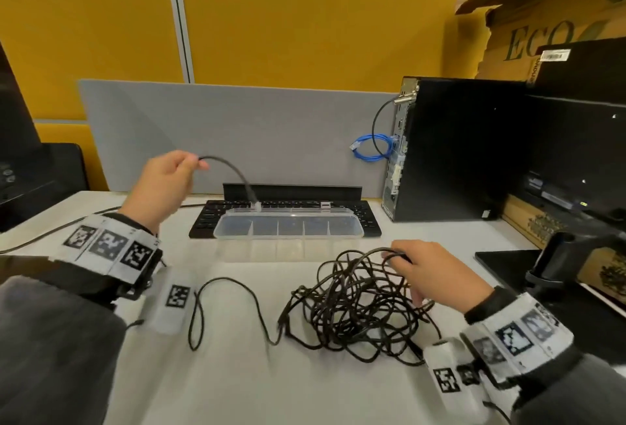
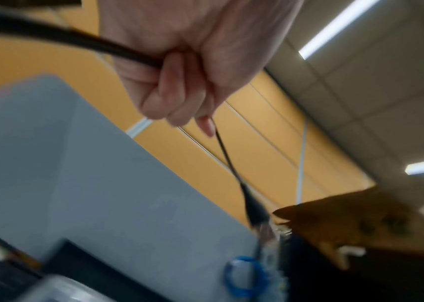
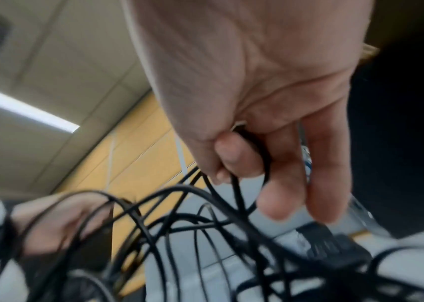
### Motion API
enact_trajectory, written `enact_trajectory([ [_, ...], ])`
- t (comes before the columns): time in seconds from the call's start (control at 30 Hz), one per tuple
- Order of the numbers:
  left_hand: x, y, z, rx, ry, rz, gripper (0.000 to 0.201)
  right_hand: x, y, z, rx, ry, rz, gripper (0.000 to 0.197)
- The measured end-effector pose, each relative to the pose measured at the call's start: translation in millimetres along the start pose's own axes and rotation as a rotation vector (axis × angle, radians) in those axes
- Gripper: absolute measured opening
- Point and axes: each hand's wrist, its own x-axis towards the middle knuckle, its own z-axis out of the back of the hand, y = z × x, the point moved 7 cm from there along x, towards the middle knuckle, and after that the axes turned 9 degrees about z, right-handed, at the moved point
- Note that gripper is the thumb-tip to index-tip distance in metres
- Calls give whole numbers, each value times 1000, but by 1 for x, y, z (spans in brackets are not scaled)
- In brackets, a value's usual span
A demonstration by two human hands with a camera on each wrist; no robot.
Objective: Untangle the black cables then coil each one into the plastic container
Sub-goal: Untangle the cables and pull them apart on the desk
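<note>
Black cables (image 1: 355, 306): one tangled heap on white desk (image 1: 237, 374), directly under right-hand fingertips. Plastic container (image 1: 288, 226) just beyond fingertips of both hands, lid open, compartments bare, resting partly on keyboard (image 1: 369, 218). PC tower (image 1: 457, 150) and blue cable (image 1: 371, 147) well beyond right fingers, not part of job.

Right hand (image 1: 430, 275) on top of heap: thumb and forefinger curled round a strand or two, other fingers (image 3: 278, 183) hanging loosely straight over the loops. Left hand (image 1: 166, 184) raised, fingers curled shut around one freed cable end (image 1: 233, 170); cable arcs out past fingertips and drops, clear plug (image 1: 256, 205) hanging at container's far rim. Slack loop (image 1: 230, 306) of likely same cable lying below left wrist, running into heap.

Judged step: drawing first cable out of tangle. Nothing coiled yet, task early.

To do it well:
- Keep right fingers pinning heap, not squeezing the strand being pulled.
- Pull with left slowly, along the strand's own path; stop at resistance, else knots tighten.
- Shake loops loose with right fingers, feed plug back through crossings rather than tugging.
- Watch far plug snagging inside heap.
- Once free, wind small loops round left fingers, sized for one compartment.
</note>
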Motion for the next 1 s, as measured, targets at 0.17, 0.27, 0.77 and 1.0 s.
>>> enact_trajectory([
  [0.17, -6, 50, -20, 789, 222, 137, 31, 1, -13, 5, 348, -84, -88, 24],
  [0.27, -33, 32, -53, 858, 313, -88, 43, 5, -10, 3, 371, -110, -104, 26],
  [0.77, -95, -20, -127, 261, 589, -227, 28, 6, -4, 14, 408, -144, -7, 37],
  [1.0, -85, -11, -135, 112, 536, -223, 27, -19, 48, 23, 63, -423, 337, 18],
])
